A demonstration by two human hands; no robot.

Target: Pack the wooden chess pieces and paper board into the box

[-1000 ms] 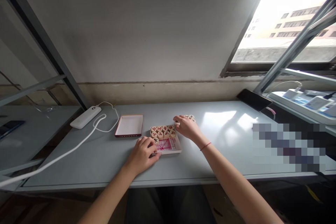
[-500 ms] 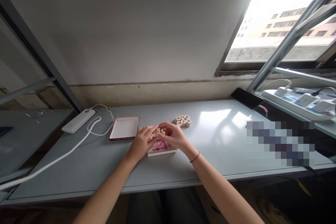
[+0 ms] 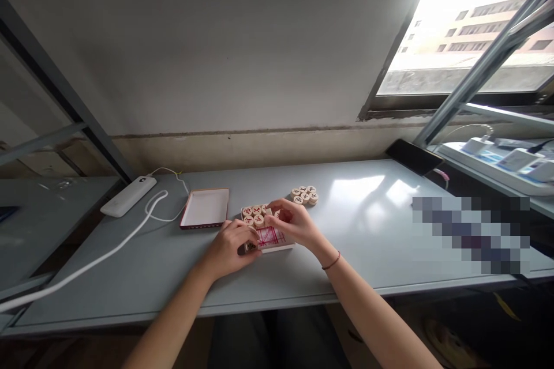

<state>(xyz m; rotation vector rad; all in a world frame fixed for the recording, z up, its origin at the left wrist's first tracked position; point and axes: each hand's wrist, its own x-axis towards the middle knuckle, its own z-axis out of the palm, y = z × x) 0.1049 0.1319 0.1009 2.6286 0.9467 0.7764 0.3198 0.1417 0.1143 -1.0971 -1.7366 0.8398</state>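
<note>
A shallow white box (image 3: 280,248) stands on the desk, with a folded sheet printed with red lines (image 3: 269,236) in its near part. Round wooden Chinese chess pieces with red characters (image 3: 258,220) fill its far part in rows. At the near left corner, my left hand (image 3: 229,247) closes its thumb and fingers around a piece with a black character (image 3: 251,247). My right hand (image 3: 294,223) pinches a pale piece, seen side-on, above the box; its fingers cover part of the far rows. Behind the box, several black-marked pieces (image 3: 304,195) lie stacked in a cluster.
Left of the box lies its open lid (image 3: 205,209), inside facing up. A white power bank (image 3: 128,196) with a white cable (image 3: 108,253) is farther left. On the right are a dark phone (image 3: 413,157), a blurred-out object (image 3: 471,235) and a power strip (image 3: 497,167).
My left hand has drawn back toward the near left corner of the box, uncovering the red-marked pieces. My right hand stays over the box, and the view has shifted slightly.
</note>
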